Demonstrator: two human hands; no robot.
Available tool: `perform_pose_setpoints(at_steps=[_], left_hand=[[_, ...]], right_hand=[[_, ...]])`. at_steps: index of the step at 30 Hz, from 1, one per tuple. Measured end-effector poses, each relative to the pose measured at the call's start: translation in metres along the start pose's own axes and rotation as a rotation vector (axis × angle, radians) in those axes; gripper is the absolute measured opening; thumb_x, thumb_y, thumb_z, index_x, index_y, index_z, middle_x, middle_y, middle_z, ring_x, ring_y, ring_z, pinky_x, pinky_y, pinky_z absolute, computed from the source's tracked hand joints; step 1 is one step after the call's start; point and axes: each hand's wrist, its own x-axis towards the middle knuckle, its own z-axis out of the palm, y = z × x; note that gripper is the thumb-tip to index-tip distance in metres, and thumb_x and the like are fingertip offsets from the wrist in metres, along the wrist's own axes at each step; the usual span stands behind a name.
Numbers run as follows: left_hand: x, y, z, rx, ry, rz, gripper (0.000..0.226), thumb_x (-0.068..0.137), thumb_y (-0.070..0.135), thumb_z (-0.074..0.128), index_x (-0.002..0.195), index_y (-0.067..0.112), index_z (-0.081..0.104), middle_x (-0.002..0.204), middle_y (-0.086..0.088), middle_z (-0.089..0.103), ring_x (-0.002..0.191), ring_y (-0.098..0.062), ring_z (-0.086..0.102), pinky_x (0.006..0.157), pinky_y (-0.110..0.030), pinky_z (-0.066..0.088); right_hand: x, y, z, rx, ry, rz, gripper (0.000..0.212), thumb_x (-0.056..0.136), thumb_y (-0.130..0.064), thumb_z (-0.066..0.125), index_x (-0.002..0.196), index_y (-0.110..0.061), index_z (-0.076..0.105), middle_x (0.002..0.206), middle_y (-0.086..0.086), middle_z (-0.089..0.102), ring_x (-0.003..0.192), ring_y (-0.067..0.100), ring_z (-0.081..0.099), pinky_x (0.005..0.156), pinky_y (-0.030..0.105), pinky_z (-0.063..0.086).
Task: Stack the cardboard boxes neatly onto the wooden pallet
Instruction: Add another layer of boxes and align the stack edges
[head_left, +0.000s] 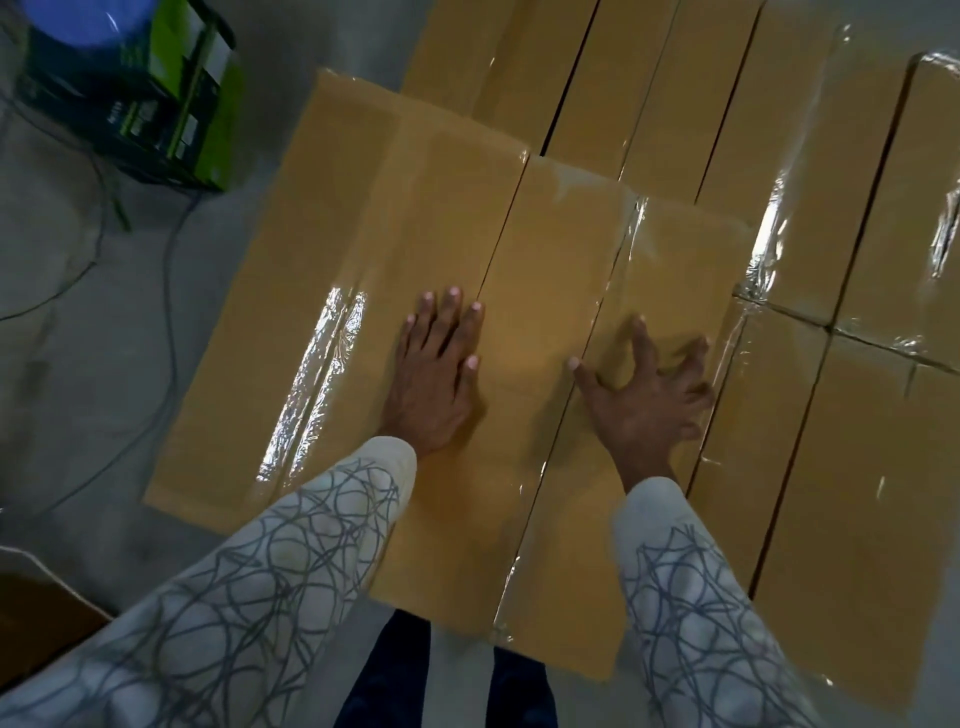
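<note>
Floor (78, 364): grey concrete, cables (166, 291) trailing; I see no pallet, which is probably hidden under the stack (857, 467).
Left hand (436, 374): flat, fingers straight, pressing the box (415, 208) down, I judge to seat it.
Right hand (644, 400): splayed, blurred, gripping nothing, over the same tier.
Box: smooth tan cardboard, glossy tape (317, 384), at the stack's near-left corner.
Stack: long flat cartons in tight rows.

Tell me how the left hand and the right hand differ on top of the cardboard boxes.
The left hand lies flat, fingers straight and close together; the right hand has its fingers spread and bent. The left hand looks sharp, the right hand blurred. Both are over the tops of the taped cardboard boxes, grip nothing, and come from white patterned sleeves.
</note>
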Motion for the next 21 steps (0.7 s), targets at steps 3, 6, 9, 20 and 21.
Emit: perform_pose_setpoints(at_steps=[3,6,9,20,21], left_hand=[[0.000,-0.001,0.000,0.009,0.000,0.017,0.059,0.103,0.031,0.032,0.163,0.027,0.028,0.173,-0.005,0.008,0.160,-0.028,-0.003,0.127,-0.043,-0.001],[0.001,0.000,0.001,-0.024,0.019,0.025,0.058,0.105,0.030,0.034,0.162,0.028,0.029,0.173,-0.004,0.006,0.160,-0.027,-0.005,0.126,-0.040,-0.006],[0.002,0.005,-0.001,0.032,-0.013,-0.011,0.060,0.104,0.028,0.037,0.163,0.028,0.026,0.173,-0.006,0.005,0.159,-0.030,-0.004,0.127,-0.046,0.000],[-0.057,0.107,-0.133,-0.055,-0.720,-0.256,0.045,0.099,0.031,0.061,0.140,0.013,0.060,0.138,-0.012,0.061,0.125,-0.030,0.058,0.103,-0.037,0.047],[-0.076,0.120,-0.148,-0.186,-0.687,-0.298,0.040,0.098,0.027,0.063,0.136,0.013,0.063,0.132,-0.010,0.066,0.119,-0.027,0.062,0.097,-0.031,0.048]], right_hand=[[0.002,0.000,0.000,0.006,-0.004,-0.006,0.094,0.076,-0.081,0.066,0.156,-0.056,0.025,0.171,0.003,-0.015,0.150,0.051,0.004,0.108,0.075,0.025],[0.005,0.003,-0.002,0.003,-0.010,-0.016,0.095,0.076,-0.080,0.068,0.157,-0.052,0.028,0.171,0.006,-0.013,0.150,0.051,0.003,0.107,0.078,0.026],[0.012,0.002,-0.010,-0.011,-0.086,-0.062,0.094,0.078,-0.075,0.070,0.158,-0.049,0.027,0.171,0.011,-0.014,0.152,0.052,-0.003,0.105,0.081,0.026],[-0.120,0.037,-0.101,-0.081,-0.733,-0.277,0.056,0.099,-0.042,0.063,0.152,-0.032,0.049,0.162,0.004,0.042,0.147,0.028,0.038,0.119,0.040,0.033],[-0.145,0.043,-0.115,0.004,-0.712,-0.246,0.054,0.100,-0.040,0.063,0.151,-0.029,0.050,0.157,0.004,0.048,0.141,0.025,0.046,0.116,0.035,0.036]])
